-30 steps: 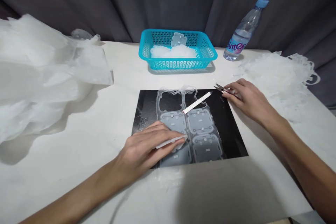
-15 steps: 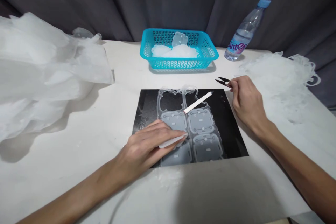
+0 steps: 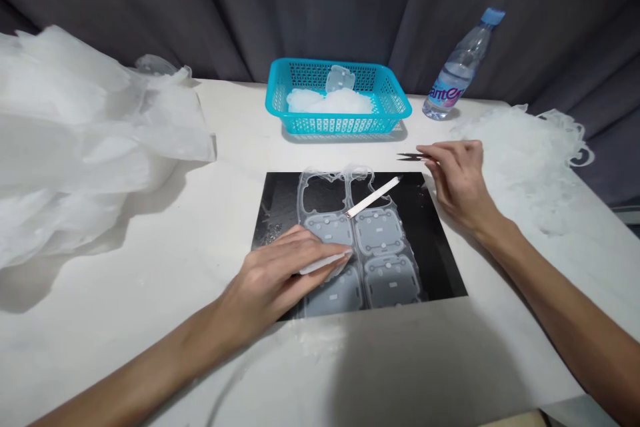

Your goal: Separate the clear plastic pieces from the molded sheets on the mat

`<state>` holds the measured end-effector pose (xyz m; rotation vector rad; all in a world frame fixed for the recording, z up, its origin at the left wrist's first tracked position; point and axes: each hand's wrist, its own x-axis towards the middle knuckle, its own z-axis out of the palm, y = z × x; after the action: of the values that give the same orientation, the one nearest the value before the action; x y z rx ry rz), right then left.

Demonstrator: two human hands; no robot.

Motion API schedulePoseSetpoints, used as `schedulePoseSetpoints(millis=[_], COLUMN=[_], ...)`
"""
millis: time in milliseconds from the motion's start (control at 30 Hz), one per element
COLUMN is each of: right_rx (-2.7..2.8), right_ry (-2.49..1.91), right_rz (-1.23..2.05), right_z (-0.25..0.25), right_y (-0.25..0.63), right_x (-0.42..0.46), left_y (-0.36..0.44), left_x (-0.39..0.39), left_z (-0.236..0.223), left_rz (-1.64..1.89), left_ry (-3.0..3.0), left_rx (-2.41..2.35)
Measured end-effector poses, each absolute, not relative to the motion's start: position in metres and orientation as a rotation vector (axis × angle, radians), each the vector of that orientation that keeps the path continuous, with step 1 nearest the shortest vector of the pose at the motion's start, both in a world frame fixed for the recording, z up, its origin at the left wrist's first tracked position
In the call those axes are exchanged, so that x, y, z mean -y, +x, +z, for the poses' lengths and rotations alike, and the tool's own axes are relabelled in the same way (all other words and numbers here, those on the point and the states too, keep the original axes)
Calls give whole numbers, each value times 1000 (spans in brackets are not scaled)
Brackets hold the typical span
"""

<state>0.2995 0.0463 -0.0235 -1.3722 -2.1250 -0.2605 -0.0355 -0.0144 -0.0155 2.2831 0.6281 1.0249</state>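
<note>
A black mat (image 3: 435, 247) lies on the white table with a translucent silicone sheet (image 3: 380, 240) of moulded pads on it. My left hand (image 3: 280, 273) rests flat on the sheet's left side, fingers closed round a thin white strip (image 3: 323, 263). My right hand (image 3: 457, 177) is raised just beyond the mat's top right corner, pinching small thread snips (image 3: 411, 157) whose blades point left. A white-handled craft knife (image 3: 374, 196) lies slantwise on the sheet between the two hands.
A turquoise basket (image 3: 395, 103) with cut translucent pieces stands behind the mat. A water bottle (image 3: 457, 70) stands at the back right. Heaps of translucent scrap (image 3: 520, 147) lie to the right, and large white plastic bags (image 3: 75, 140) fill the left. Dark curtain behind.
My right hand has picked the snips up from the mat's corner and lifted them, turning the blades to the left. My left hand has stayed on the sheet.
</note>
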Motion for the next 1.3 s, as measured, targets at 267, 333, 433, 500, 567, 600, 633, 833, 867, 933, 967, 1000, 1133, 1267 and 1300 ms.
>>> schedulePoseSetpoints(millis=[267,333,433,500,567,600,633,833,867,933,967,1000,1133,1267,1300], right_rx=[2145,2086,1979,1957,1955,1954,1955,2030,2042,2058,2065,2071,2077,2070,2070], right_ry=[-1129,-1121,-1071,-993,-909,-877,-859,-832,-837,-849,-852,-850,-845,-827,-823], right_rz=[610,850,1128,1191,1186,1174,1163,1068,1053,1029,1019,1013,986,932,912], right_z=[-7,-9,-13,-14,-14,-14,-14,-19,-20,-21,-21,-20,-19,-19,-19], right_y=[262,255,249,244,240,238,237,232,233,233,233,233,233,232,232], right_x=[-10,-5,-3,-3,-3,-3,-2,3,3,3,3,3,3,3,2], left_y=[-39,-39,-40,-40,-40,-40,-40,-39,-39,-38,-38,-38,-38,-37,-37], left_x=[12,13,13,14,14,14,15,16,17,17,17,17,17,18,18], left_z=[-16,-17,-20,-21,-22,-22,-22,-24,-24,-24,-24,-24,-23,-21,-21], left_rz=[1008,1000,984,991,1005,1011,1016,1031,1026,1025,1026,1030,1042,1042,1036], left_ry=[2347,2356,2376,2395,2418,2427,2434,2455,2456,2457,2457,2460,2471,2459,2456], left_rx=[-633,-644,-653,-649,-649,-649,-650,-642,-643,-643,-644,-645,-645,-659,-661])
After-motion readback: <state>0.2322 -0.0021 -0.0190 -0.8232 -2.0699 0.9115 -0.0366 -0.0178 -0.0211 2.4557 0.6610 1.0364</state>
